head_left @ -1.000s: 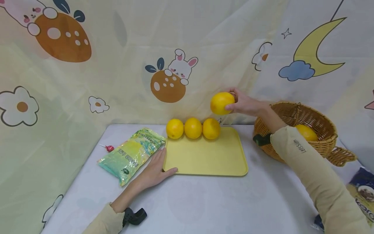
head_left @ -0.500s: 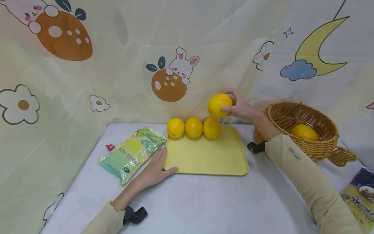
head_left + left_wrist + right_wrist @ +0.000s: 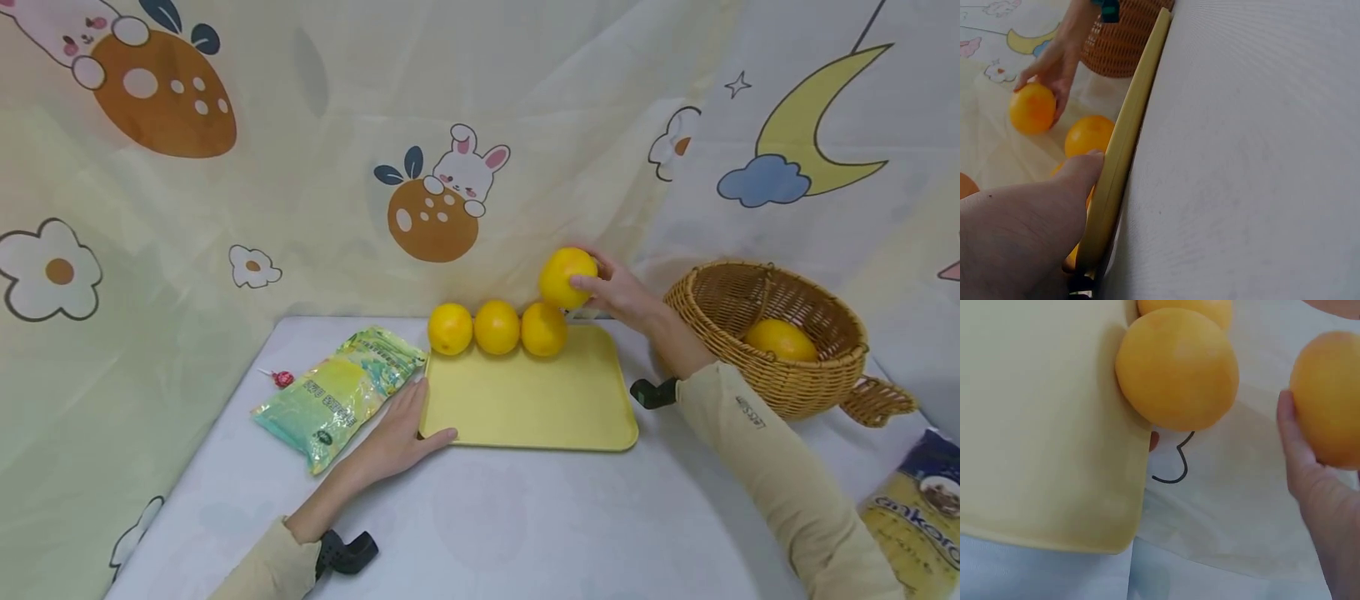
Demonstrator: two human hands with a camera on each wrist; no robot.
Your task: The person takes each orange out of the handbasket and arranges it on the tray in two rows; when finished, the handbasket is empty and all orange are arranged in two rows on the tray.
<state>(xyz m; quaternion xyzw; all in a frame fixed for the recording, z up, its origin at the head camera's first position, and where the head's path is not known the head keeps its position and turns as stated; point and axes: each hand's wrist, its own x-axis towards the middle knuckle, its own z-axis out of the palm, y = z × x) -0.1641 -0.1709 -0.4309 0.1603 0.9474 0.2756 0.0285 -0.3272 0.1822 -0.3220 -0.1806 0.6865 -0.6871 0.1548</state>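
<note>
My right hand (image 3: 618, 292) grips a yellow orange (image 3: 566, 276) in the air, just above and right of the rightmost orange (image 3: 543, 329) in a row of three along the far edge of the yellow tray (image 3: 532, 400). The held orange (image 3: 1329, 400) shows at the right of the right wrist view, beside a tray orange (image 3: 1177, 369). My left hand (image 3: 397, 437) lies flat on the table, thumb against the tray's near left corner (image 3: 1116, 162), fingers straight.
A wicker basket (image 3: 780, 333) at the right holds one more orange (image 3: 780, 339). A green snack bag (image 3: 337, 396) and a small red lollipop (image 3: 282, 379) lie left of the tray. Another printed bag (image 3: 918, 521) sits at the near right. A cartoon curtain hangs behind the table.
My right hand has lowered the held orange towards the right end of the row. The left hand has stayed in place.
</note>
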